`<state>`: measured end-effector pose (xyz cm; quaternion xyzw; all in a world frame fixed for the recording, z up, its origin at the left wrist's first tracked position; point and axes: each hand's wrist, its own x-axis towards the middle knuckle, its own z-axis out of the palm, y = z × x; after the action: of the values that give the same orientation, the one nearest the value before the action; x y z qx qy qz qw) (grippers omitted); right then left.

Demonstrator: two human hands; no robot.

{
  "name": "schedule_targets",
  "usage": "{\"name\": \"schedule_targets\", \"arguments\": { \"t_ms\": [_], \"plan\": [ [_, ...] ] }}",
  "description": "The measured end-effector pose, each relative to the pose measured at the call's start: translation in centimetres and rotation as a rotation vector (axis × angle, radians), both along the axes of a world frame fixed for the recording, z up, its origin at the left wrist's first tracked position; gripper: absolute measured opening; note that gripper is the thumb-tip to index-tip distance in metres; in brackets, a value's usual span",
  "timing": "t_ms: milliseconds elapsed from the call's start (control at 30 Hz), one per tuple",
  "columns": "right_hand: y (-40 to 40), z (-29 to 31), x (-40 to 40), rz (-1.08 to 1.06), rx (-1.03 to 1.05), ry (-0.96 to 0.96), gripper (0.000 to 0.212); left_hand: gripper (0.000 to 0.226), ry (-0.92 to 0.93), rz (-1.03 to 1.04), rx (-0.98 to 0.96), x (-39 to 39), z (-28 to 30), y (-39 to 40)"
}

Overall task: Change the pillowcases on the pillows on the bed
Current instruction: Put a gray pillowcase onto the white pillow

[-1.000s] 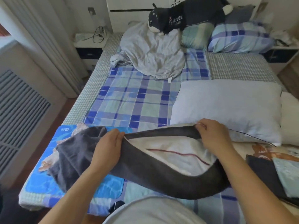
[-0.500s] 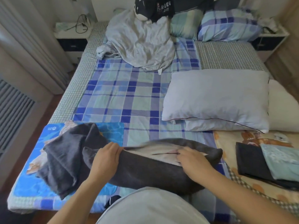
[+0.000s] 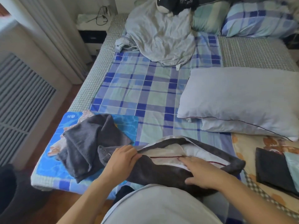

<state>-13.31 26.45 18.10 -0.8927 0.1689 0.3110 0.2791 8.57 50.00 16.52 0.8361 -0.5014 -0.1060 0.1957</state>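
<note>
Grey pillowcase (image 3: pixel 161 172) on bed (image 3: pixel 145 88): your left hand (image 3: pixel 123 159) pinches its opening edge; your right hand (image 3: pixel 202 172) presses flat, fingers straight, on white pillow (image 3: pixel 194 152) inside.

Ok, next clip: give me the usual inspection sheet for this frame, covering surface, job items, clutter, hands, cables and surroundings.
Surface: bed with a blue plaid sheet, checked cover at the edges.
Job's things: dark grey pillowcase at the near edge, mouth open, white pillow with red piping partly inside; bare pale pillow further back on the right.
Clutter: crumpled grey cloth on a blue mat; rumpled pale sheet; plush toy; plaid pillows at the head; folded dark fabric.
Hands: left hand pinches the pillowcase's opening edge; right hand lies flat, fingers on the pillow.
Cables: black cable on the nightstand.
Surroundings: curtain, slatted radiator cover, wooden floor.
</note>
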Motion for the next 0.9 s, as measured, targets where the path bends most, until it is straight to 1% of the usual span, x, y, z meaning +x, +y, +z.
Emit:
{"name": "schedule_targets", "arguments": {
  "t_ms": [67,100,133,167,200,233,267,300,333,400,433,500,533,567,600,633,667,700,733,800,867,900],
  "plan": [
    [0.2,-0.6,-0.3,0.059,-0.112,0.130,0.090,0.044,0.020,-0.036,-0.009,-0.1,0.1,-0.1],
    [0.6,-0.8,0.0,0.107,-0.154,0.187,0.087,0.041,0.012,-0.073,-0.010,-0.3,0.2,-0.3],
    [1.2,-0.5,0.8,0.144,-0.180,0.200,0.077,0.039,-0.005,-0.115,-0.005,-0.7,0.5,-0.5],
    [2.1,0.2,2.0,0.146,-0.200,0.159,0.061,0.037,-0.022,-0.156,0.000,-0.9,0.5,-0.7],
    [3.3,1.2,3.4,0.116,-0.218,0.067,0.043,0.036,-0.030,-0.190,0.002,-1.0,0.4,-0.8],
    [4.6,2.0,5.0,0.081,-0.246,-0.064,0.033,0.036,-0.024,-0.212,0.002,-1.0,0.2,-0.7],
    [6.0,2.3,6.3,0.075,-0.259,-0.197,0.029,0.036,-0.010,-0.222,0.000,-0.8,0.2,-0.5],
    [7.5,2.2,7.4,0.081,-0.243,-0.288,0.030,0.035,0.005,-0.231,-0.002,-0.5,0.2,-0.2],
    [9.1,1.7,8.3,0.086,-0.217,-0.336,0.035,0.033,0.017,-0.246,-0.007,-0.1,0.2,0.3],
    [11.6,-0.1,9.2,0.077,-0.212,-0.352,0.050,0.023,0.021,-0.271,-0.044,1.2,0.5,1.7],
    [12.4,-1.0,9.2,0.060,-0.223,-0.319,0.059,0.020,0.011,-0.254,-0.059,2.2,0.5,2.7],
    [13.2,-2.0,9.0,-0.031,-0.254,-0.250,0.068,0.032,-0.007,-0.169,-0.033,4.7,0.7,5.1],
    [13.4,-2.1,9.0,-0.095,-0.268,-0.248,0.068,0.037,0.000,-0.124,0.003,6.1,0.7,6.3],
    [13.8,-2.0,9.1,-0.154,-0.277,-0.277,0.063,0.038,0.027,-0.078,0.040,7.4,0.6,7.5],
    [14.1,-1.7,9.3,-0.200,-0.282,-0.353,0.053,0.037,0.061,-0.031,0.065,8.6,0.5,8.5],
    [14.5,-1.4,9.8,-0.231,-0.300,-0.467,0.040,0.033,0.093,0.013,0.070,9.5,0.3,9.3],
    [14.8,-0.9,10.0,-0.243,-0.328,-0.579,0.029,0.027,0.129,0.051,0.059,10.3,0.1,9.8],
    [15.1,-0.4,10.2,-0.244,-0.349,-0.665,0.023,0.022,0.178,0.081,0.035,10.9,0.1,10.0],
    [15.4,0.3,10.2,-0.239,-0.326,-0.692,0.020,0.017,0.227,0.102,0.011,11.5,0.1,10.1],
    [15.7,1.9,9.6,-0.282,-0.279,-0.590,0.014,0.013,0.281,0.108,-0.029,12.2,0.3,9.9],
    [15.1,2.9,8.8,-0.454,-0.279,-0.430,0.014,0.013,0.290,0.075,-0.067,12.6,0.8,9.6],
    [14.7,3.4,8.5,-0.536,-0.313,-0.352,0.015,0.013,0.291,0.045,-0.086,12.7,1.1,9.4]
  ]
}}
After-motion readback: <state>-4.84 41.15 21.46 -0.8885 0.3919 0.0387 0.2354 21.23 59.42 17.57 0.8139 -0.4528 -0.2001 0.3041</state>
